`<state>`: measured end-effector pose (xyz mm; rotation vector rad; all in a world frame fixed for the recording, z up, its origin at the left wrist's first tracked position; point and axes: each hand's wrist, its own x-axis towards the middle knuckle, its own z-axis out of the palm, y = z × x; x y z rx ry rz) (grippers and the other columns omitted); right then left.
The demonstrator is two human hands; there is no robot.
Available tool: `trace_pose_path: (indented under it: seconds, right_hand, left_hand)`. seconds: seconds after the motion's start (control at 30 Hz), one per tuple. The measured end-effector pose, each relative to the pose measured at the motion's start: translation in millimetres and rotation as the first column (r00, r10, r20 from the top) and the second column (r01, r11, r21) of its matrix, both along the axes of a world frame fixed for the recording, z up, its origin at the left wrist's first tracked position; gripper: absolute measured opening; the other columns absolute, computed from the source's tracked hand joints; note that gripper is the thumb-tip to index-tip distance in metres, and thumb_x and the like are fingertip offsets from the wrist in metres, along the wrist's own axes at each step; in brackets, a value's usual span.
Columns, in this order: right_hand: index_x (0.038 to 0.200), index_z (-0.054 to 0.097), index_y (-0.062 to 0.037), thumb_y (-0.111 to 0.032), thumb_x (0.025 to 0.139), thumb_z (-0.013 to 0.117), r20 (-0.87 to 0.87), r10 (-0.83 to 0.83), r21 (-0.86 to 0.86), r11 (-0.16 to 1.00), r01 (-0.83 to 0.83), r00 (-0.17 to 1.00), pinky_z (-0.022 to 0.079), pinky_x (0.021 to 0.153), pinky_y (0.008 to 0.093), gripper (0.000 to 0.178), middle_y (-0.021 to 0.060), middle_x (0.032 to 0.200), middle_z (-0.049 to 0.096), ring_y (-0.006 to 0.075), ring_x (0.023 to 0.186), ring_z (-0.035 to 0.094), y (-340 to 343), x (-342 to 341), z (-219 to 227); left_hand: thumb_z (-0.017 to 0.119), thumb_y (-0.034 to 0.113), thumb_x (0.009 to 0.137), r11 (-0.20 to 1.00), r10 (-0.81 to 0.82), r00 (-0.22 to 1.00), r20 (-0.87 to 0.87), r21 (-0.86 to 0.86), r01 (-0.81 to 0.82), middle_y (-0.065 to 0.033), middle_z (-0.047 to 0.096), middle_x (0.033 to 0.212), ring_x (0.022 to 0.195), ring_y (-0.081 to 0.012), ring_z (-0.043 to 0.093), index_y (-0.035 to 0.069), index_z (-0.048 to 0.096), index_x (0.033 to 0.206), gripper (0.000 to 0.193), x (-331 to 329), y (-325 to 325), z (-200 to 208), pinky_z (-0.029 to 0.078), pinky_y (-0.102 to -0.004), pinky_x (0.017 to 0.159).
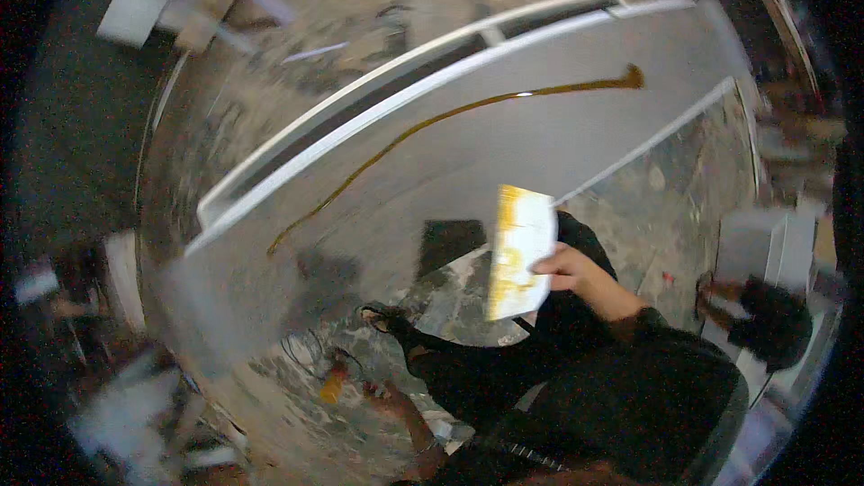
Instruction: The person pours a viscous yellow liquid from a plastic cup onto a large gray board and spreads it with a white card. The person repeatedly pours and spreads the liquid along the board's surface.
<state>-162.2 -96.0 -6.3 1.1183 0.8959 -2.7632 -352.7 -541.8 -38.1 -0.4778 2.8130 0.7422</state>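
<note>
My right hand (565, 268) grips a white flat plate-like sheet (525, 256) by its right edge. Yellow-brown smears run along the sheet's left edge. Beyond it lies a large grey panel (540, 139), slanting up to the right. A long bead of brown, glue-like paste (405, 137) curves across that panel, ending in a blob at the right. Low in the picture, my left hand (389, 398) is blurred, its fingers loosely apart. Just left of it is a small orange-and-red object (332, 386), whose kind is too smeared to tell; I see a gap between them.
A pale frame (360, 90) with dark slots runs along the panel's far edge. My dark-clothed legs (468, 355) are below the panel over a stained floor (270, 396). At the right, a dark-haired person (769, 324) is near a light grey box (754, 247).
</note>
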Motion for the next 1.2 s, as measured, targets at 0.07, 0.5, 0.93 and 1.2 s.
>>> trace_pose_path:
  seconds: [0.07, 0.5, 0.93, 1.2]
  right_hand:
    - [0.136, 0.053, 0.0034, -0.003, 0.09, 0.065, -0.198, 0.007, -0.017, 1.0, -0.01, 0.98, 0.05, 0.101, 0.0466, 0.048, 0.0182, 0.129, 0.063, 0.032, 0.116, 0.063, 49.3, -10.5, 2.6]
    - [0.136, 0.058, -0.03, -0.002, 0.073, 0.065, 0.575, -0.182, 0.816, 0.047, -0.576, 0.798, 0.043, 0.101, 0.0478, 0.07, 0.0042, 0.135, 0.058, 0.0274, 0.124, 0.053, 259.2, 162.0, 52.1]
    - [0.134, 0.061, -0.0262, -0.013, 0.081, 0.065, 0.571, -0.229, 0.812, 0.017, -0.583, 0.789, 0.037, 0.104, 0.047, 0.055, 0.0063, 0.141, 0.054, 0.0325, 0.13, 0.047, 247.0, 180.7, 26.3]
    - [0.136, 0.062, -0.0252, -0.013, 0.079, 0.069, 0.572, -0.37, 0.795, 0.03, -0.606, 0.732, 0.036, 0.101, 0.0461, 0.058, 0.006, 0.14, 0.056, 0.0324, 0.127, 0.049, 261.5, 186.3, 26.4]
  left_hand:
    - [0.075, 0.021, 0.085, 0.994, -0.11, 0.994, 0.003, 0.017, 0.11, -0.018, 0.056, 0.132, 0.111, -0.0327, 0.058, 0.003, 0.051, 0.136, 0.058, 13.3, 79.8, 2.6, 0.051, -0.0437, 0.091]
    - [0.077, 0.055, 0.076, -0.071, -0.973, -0.081, -0.215, -0.055, 0.996, -0.0212, 0.042, 0.148, 0.142, -0.0378, 0.034, 0.003, 0.032, 0.151, 0.101, 142.2, 572.2, -35.2, 0.022, -0.061, 0.115]
    - [0.066, 0.044, 0.088, -0.109, -0.922, -0.181, -0.342, -0.219, 0.97, -0.007, 0.043, 0.155, 0.145, -0.0311, 0.035, 0.011, 0.049, 0.143, 0.067, 164.9, 582.4, -87.4, 0.018, -0.0605, 0.119]
    - [0.069, 0.052, 0.086, -0.099, -0.937, -0.147, -0.317, -0.163, 0.982, -0.004, 0.048, 0.151, 0.144, -0.0316, 0.038, 0.011, 0.062, 0.133, 0.062, 181.4, 603.9, -63.3, 0.025, -0.0605, 0.116]
